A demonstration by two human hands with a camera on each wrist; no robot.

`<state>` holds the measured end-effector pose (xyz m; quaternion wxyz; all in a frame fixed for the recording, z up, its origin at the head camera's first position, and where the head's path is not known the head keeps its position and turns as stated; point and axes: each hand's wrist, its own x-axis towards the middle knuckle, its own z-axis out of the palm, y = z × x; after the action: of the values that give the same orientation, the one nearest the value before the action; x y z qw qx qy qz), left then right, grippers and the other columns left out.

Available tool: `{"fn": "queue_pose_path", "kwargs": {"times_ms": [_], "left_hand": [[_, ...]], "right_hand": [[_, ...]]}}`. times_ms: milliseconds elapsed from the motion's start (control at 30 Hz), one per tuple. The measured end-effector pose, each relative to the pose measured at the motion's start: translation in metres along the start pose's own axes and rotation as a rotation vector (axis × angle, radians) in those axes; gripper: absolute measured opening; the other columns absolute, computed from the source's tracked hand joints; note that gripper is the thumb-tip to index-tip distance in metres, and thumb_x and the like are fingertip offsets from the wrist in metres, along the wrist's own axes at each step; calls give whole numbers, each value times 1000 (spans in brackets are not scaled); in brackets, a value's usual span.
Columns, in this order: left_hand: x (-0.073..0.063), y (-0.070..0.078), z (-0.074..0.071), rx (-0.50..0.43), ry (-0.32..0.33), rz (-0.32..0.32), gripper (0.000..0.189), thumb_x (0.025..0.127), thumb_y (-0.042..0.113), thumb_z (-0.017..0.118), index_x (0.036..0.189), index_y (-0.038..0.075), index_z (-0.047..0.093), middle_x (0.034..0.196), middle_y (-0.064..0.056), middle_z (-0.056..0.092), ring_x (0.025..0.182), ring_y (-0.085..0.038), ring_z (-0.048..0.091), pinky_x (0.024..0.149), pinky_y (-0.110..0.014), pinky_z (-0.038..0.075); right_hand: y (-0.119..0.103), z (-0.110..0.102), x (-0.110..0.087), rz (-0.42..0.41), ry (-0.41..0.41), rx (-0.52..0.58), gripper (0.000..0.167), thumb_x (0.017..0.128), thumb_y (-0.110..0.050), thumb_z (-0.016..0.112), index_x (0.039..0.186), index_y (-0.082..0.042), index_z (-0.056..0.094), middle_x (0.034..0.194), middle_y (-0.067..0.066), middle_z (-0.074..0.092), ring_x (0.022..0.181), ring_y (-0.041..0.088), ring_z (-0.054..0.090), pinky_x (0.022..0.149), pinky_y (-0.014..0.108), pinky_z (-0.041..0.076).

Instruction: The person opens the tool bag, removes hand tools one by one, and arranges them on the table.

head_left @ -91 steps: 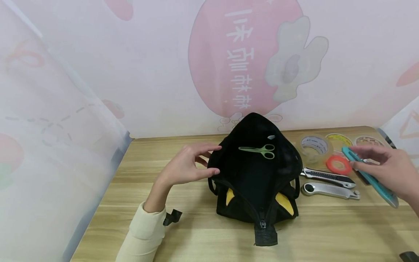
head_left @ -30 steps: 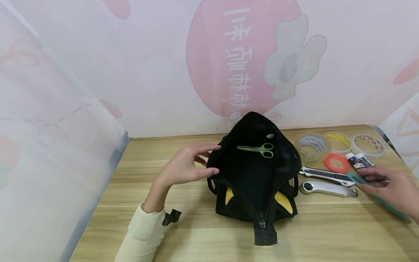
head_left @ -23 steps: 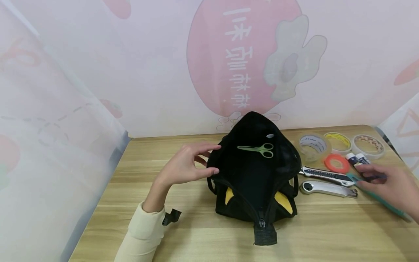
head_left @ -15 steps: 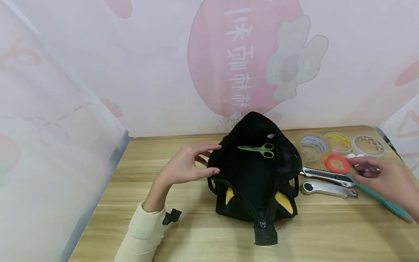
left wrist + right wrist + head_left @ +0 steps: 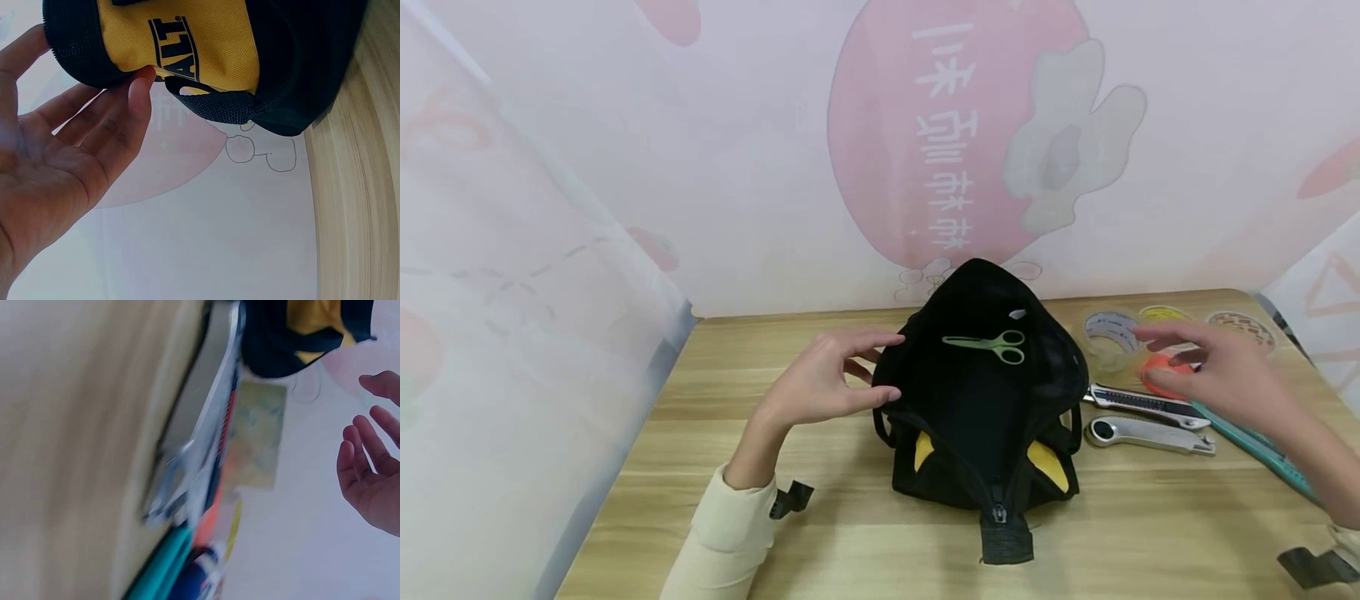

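A black bag [image 5: 977,425] stands with its mouth spread, and green-handled scissors [image 5: 1003,343] lie inside it. My left hand [image 5: 820,375] holds the bag's left rim; the left wrist view shows fingers against its outer yellow side. My right hand [image 5: 1232,375] hovers over the tape rolls with spread fingers and nothing in it. Below it are a red-orange tape roll [image 5: 1156,367], a black-and-silver box cutter [image 5: 1150,405], a silver box cutter [image 5: 1150,434] and a long teal cutter [image 5: 1262,454]. A blue glue stick [image 5: 190,578] shows in the right wrist view, hidden from the head view.
A wide roll of packing tape [image 5: 1093,346] stands right of the bag. Behind it are a yellow-cored roll [image 5: 1161,313] and another clear roll [image 5: 1255,323], partly covered by my right hand. A printed wall sheet [image 5: 760,167] rises at the table's [image 5: 760,342] back edge.
Three seconds ago my right hand held the teal cutter; it then set it down and handled the glue sticks. Now the right hand has risen leftward, free of them. The left hand stays put.
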<state>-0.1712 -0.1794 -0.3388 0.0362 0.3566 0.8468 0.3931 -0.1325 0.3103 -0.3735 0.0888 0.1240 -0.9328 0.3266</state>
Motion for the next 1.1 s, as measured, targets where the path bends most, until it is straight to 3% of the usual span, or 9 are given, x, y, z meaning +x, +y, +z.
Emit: {"fn": "queue_pose_path", "kwargs": {"times_ms": [133,200,400,700,1100], "left_hand": [[0,1,0,-3,1,1,62,90,16,86,147,6,65,150,-10,67,110,-25,78,89,-32,67],[0,1,0,1,2,1,62,90,17,86,147,6,66,150,-10,67,110,-24,78,89,-32,67],[1,1,0,4,5,5,62,89,17,86,147,7,66,149,-10,67,110,-24,78,89,-32,67],[0,0,0,-3,5,10,61,89,15,86,146,5,66,149,-11,67,110,-27,78,88,-36,68],[0,-1,0,-5,7,14,61,89,15,87,146,5,66,148,-12,67,110,-28,77,86,-42,69]], "right_hand": [[-19,3,13,-95,31,18,45,88,-11,88,131,-14,76,115,-23,72,93,-18,60,77,4,54],[-28,6,19,-150,48,8,47,86,-9,89,131,-14,76,113,-30,66,96,-19,60,81,2,53],[-50,11,34,-197,55,33,48,85,-5,89,131,-14,75,117,0,76,98,-17,59,83,2,52],[-76,20,53,-301,35,65,50,85,-5,90,131,-16,75,118,-3,74,105,-16,59,84,7,55],[-104,30,72,-343,-86,177,51,87,-2,88,134,-11,73,127,6,75,107,6,69,88,13,60]]}}
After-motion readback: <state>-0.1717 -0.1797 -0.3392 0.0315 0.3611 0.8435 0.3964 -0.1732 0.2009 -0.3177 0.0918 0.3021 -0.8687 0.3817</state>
